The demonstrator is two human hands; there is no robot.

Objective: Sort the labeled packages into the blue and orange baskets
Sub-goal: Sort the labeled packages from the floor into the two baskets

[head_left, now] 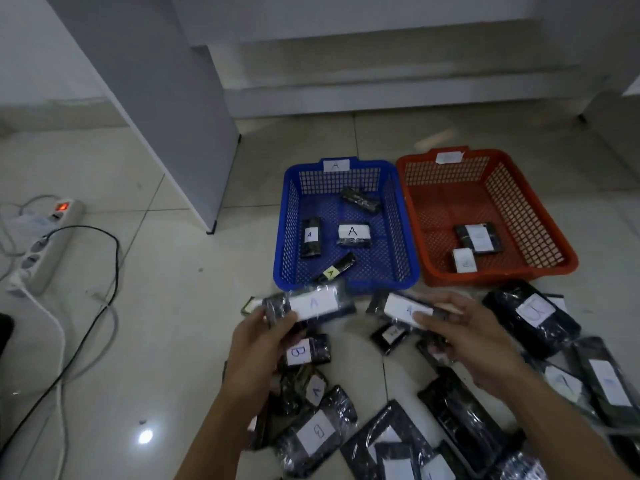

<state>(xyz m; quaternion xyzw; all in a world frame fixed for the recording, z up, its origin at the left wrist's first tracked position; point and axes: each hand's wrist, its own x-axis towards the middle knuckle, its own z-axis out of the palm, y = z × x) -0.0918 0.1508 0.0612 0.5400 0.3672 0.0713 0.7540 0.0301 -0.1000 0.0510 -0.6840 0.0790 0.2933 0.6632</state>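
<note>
Just past my fingertips, on the tiled floor (173,306), sit two baskets side by side. The blue basket (346,275) is beyond my left fingers. It has a paper tag with an A on its far rim, and I see four black packages inside, three with an A showing. The orange basket (498,273) is beyond my right fingers. It holds two packages, and its tag is too blurry for me to read.

My left hand (258,344) has its fingers curled around one end of a black package with a white label (311,303). The letter on it looks like an A, but it is blurry. This package is up off the floor, just in front of the blue basket's near rim.

My right hand (464,337) holds a second labeled package (408,311), with my thumb on top and my fingers under it. That label also looks like an A. It hangs between my two hands, in front of the gap between the baskets.

Under and around my fingers is a pile of more wrapped packages (450,420). One with a B (306,351) lies just below my left fingers. Far to the left of my left hand lies a power strip (45,247) with a red light and cables.
</note>
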